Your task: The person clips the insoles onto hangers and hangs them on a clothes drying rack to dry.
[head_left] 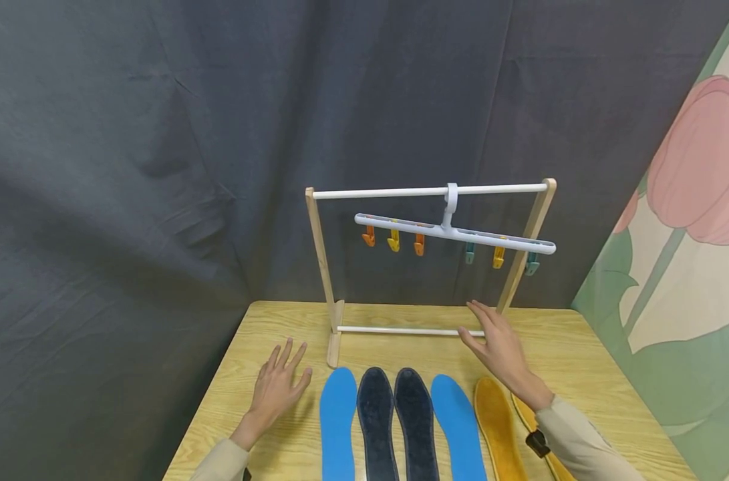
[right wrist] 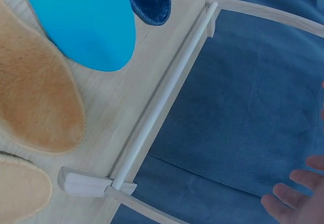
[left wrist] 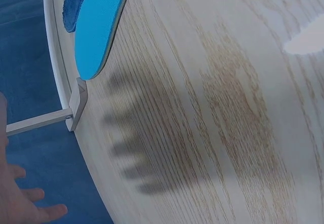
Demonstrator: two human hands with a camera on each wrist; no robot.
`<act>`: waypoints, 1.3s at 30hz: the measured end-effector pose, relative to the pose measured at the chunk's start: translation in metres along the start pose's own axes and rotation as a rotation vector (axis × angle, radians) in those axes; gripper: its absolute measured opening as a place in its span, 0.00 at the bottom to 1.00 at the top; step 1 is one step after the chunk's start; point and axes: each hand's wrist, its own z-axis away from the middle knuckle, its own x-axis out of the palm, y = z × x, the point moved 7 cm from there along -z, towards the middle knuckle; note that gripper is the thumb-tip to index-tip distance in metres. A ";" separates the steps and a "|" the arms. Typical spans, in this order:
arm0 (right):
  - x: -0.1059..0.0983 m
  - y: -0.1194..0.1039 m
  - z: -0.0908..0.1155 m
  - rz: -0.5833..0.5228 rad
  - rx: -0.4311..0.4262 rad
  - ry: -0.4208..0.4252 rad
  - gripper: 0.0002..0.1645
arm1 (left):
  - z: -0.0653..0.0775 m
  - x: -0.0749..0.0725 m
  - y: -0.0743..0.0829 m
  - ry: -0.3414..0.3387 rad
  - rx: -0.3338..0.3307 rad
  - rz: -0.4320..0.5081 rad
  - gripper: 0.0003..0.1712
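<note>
Apparently a pre-grasp step is unfolding: empty, fingers spread, the left hand (head_left: 274, 387) is hovering left of the insoles (head_left: 415, 427) lying near on the surface (head_left: 611, 401), the right hand (head_left: 504, 344) likewise by the far rack's (head_left: 400, 192) right side. Lifting one insole would be calling for lowering and pinching.

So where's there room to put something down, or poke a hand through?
There's bare table right of the right sleeve, and left of the leftmost blue insole, though the left hand is over that side. A hand could probably pass between the hanging clips and lower white bar. The row of insoles is crowded.
</note>
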 end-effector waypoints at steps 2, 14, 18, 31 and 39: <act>0.000 -0.001 -0.002 -0.003 0.000 0.003 0.35 | 0.000 0.000 0.000 0.002 0.000 0.000 0.32; -0.001 -0.009 -0.014 -0.080 0.034 -0.034 0.33 | 0.003 0.005 0.001 -0.002 -0.013 0.056 0.31; -0.002 -0.015 -0.021 -0.102 0.041 -0.047 0.33 | 0.003 0.005 0.002 -0.001 -0.020 0.050 0.31; 0.003 -0.033 -0.034 -0.136 0.013 -0.061 0.33 | 0.001 0.006 0.005 0.011 -0.013 0.037 0.30; 0.011 -0.042 -0.042 -0.138 0.016 -0.077 0.32 | 0.006 0.010 0.004 0.021 -0.027 0.060 0.30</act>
